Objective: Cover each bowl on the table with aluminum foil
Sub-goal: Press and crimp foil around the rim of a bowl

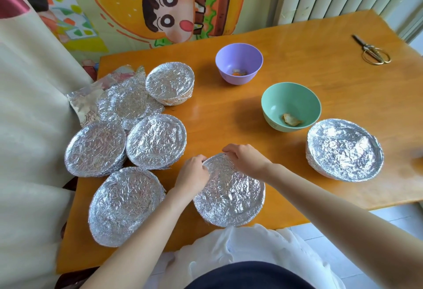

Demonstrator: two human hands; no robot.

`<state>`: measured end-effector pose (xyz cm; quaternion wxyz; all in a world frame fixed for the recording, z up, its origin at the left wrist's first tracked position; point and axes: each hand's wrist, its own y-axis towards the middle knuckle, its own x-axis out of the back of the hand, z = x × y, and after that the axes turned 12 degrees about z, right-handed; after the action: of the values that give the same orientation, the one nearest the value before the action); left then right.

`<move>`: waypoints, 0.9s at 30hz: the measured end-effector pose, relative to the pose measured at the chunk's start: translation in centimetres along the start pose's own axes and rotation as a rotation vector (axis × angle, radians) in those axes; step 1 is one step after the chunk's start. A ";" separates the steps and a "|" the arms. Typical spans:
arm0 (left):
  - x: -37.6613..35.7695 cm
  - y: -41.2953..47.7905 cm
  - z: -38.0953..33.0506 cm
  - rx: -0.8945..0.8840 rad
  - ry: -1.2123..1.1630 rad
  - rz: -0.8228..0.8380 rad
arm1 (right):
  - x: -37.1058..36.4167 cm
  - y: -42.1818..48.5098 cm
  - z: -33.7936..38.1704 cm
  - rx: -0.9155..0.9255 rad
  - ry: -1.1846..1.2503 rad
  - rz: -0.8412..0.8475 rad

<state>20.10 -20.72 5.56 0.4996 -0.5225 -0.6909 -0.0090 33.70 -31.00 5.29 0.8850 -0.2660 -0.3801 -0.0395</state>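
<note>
A foil-covered bowl [231, 194] sits at the table's near edge in front of me. My left hand [193, 173] pinches the foil at its far left rim. My right hand [246, 159] pinches the foil at its far rim. Two bowls stand uncovered farther back: a purple bowl [239, 63] and a green bowl [290, 105], each with a scrap of food inside. Several more foil-covered bowls cluster at the left, among them one at the near left [124, 205]. Another covered bowl [344, 150] stands at the right.
Loose foil sheets [91, 98] lie at the table's far left corner. Scissors [372, 50] rest at the far right. The wooden table [286, 43] meets a cartoon-printed wall behind and a cream cloth at the left.
</note>
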 end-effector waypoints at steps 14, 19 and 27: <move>-1.2 0.9 -1.8 -0.120 0.030 -0.083 | 2.0 0.5 -0.3 0.063 -0.151 0.202; -1.4 0.6 -1.9 -0.122 0.121 -0.126 | 0.9 0.1 1.1 -0.021 -0.354 0.110; -1.3 0.4 -1.6 -0.113 0.139 -0.159 | 1.2 1.1 0.5 0.044 -0.034 0.185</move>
<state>21.41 -22.32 5.20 0.5136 -0.4914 -0.6924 -0.1237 34.49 -29.69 5.92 0.8840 -0.2811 -0.3696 0.0550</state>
